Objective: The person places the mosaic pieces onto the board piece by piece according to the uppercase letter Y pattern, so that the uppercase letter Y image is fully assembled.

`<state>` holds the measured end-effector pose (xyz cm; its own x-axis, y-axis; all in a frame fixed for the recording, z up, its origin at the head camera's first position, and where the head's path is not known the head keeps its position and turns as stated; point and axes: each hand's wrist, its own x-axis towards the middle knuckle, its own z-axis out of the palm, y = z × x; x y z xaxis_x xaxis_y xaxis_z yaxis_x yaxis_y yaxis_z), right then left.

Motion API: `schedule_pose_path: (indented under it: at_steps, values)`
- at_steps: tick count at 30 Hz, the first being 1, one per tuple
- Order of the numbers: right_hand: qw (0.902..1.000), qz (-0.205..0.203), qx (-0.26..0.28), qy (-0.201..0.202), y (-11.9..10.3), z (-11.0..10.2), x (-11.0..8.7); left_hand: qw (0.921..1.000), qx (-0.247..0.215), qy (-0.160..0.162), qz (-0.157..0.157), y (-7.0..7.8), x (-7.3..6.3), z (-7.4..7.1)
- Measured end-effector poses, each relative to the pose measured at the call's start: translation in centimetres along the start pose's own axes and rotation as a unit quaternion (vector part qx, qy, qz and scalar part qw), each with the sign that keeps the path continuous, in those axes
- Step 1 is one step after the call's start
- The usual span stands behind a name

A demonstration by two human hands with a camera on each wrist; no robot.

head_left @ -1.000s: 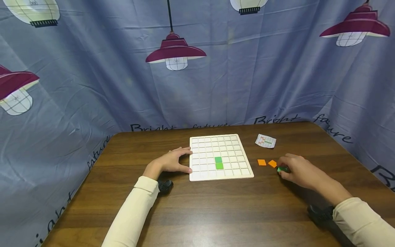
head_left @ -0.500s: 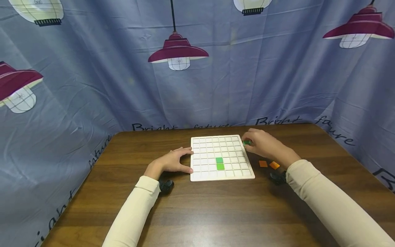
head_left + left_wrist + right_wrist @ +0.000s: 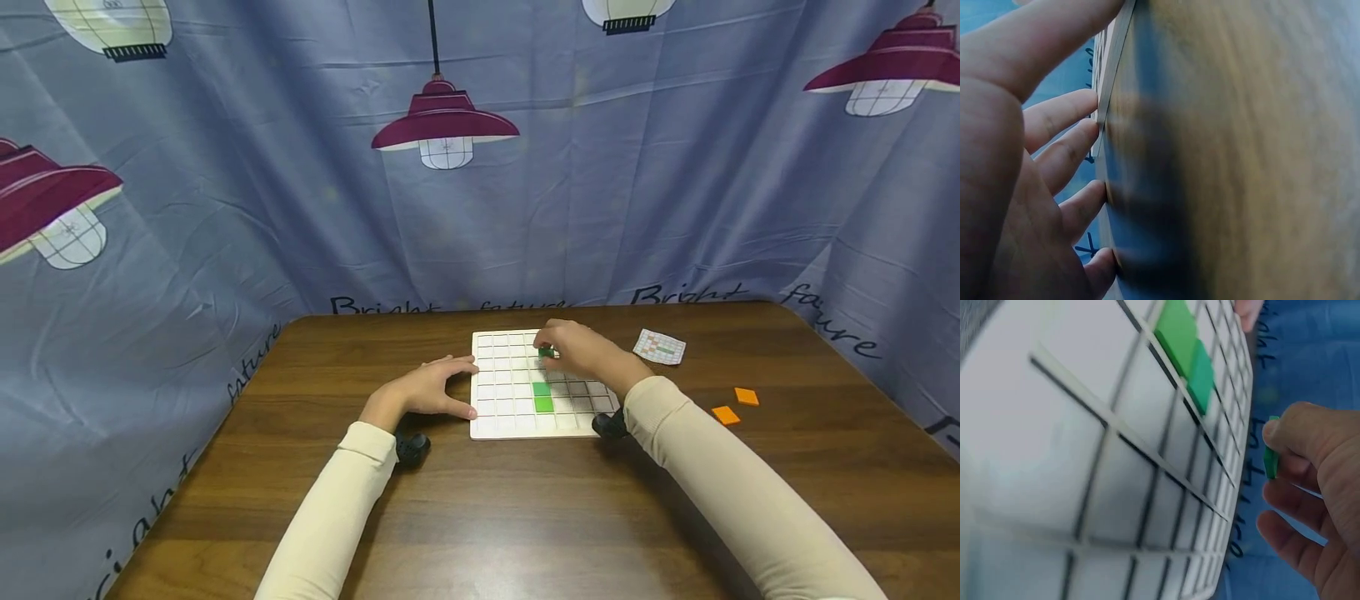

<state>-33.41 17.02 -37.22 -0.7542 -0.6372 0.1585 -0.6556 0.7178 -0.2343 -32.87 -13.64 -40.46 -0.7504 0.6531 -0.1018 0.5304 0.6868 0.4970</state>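
A white gridded board lies on the table, with two green tiles set in neighbouring squares, one above the other. My left hand rests at the board's left edge, thumb and fingers spread; the left wrist view has its fingertips against the board's side. Over the far part of the board, my right hand pinches another green tile between thumb and fingers. In the right wrist view this tile stands on edge, above the board's surface. The right hand and forearm cover part of the board's right side.
Two loose orange tiles lie on the wooden table right of the board, beside my right sleeve. Farther back is a small paper card with a printed coloured grid. A blue patterned curtain hangs behind the table.
My right hand has carried the green tile left from the table's right side to over the board. The orange tiles have shifted right. My left hand stays at the board's edge.
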Motion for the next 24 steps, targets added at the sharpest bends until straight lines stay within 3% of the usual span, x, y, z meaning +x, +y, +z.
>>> schedule_pose_path:
  at_steps: [4,9,24]
  values:
    - [0.9993,-0.014,0.004,-0.034,-0.5,1.0,0.6,1.0000,-0.001,0.003,-0.002,-0.1,-0.1,0.0]
    - [0.9971,0.004,0.009,-0.075,-0.9,1.6,0.8,1.0000,-0.004,0.003,-0.001,-0.3,0.0,0.1]
    - [0.9959,0.016,0.068,-0.058,-0.6,1.7,0.2,0.9999,-0.009,0.008,0.003,-0.1,0.0,0.2]
